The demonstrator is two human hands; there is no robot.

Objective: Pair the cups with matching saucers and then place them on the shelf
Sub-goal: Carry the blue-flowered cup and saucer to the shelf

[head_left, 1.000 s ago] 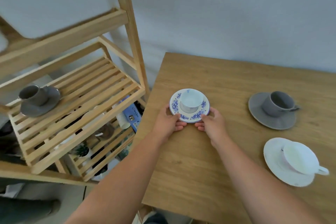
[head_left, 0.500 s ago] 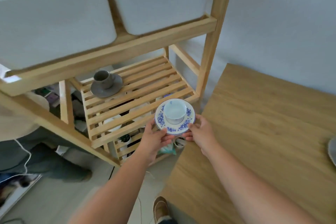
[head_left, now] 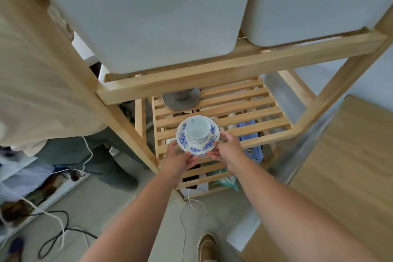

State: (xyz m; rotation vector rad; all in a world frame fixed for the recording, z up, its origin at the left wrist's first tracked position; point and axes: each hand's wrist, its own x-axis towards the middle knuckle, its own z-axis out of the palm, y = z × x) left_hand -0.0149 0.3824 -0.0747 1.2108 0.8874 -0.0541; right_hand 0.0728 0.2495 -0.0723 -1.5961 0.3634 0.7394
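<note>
A second ago the blue-flowered saucer (head_left: 197, 137) with its white cup (head_left: 197, 130) sat on the wooden table (head_left: 348, 155) between the person's hands; half a second ago it was already off the table and level with the front corner of the slatted shelf (head_left: 244, 121); now it is carried over the front slats of that shelf, toward its left end, with the table off to the shelf's right. The left hand (head_left: 177, 158) grips the saucer's near-left rim, thumb on top and fingers underneath, and the right hand (head_left: 228, 149) grips the near-right rim the same way, so both are closed on the saucer and neither touches the cup. The cup stands upright in the saucer's well. Whether the saucer already rests on the slats or hangs just above them cannot be told from this angle. Further back on the same shelf, partly hidden under the rail that carries two white storage boxes (head_left: 161, 13), a grey cup and saucer (head_left: 181, 100) is already stowed. The move means this pair is matched and nearly placed; judging by the layout, what remains is to set it down in front of the grey set, let go, and return to the table for any other pairs.
</note>
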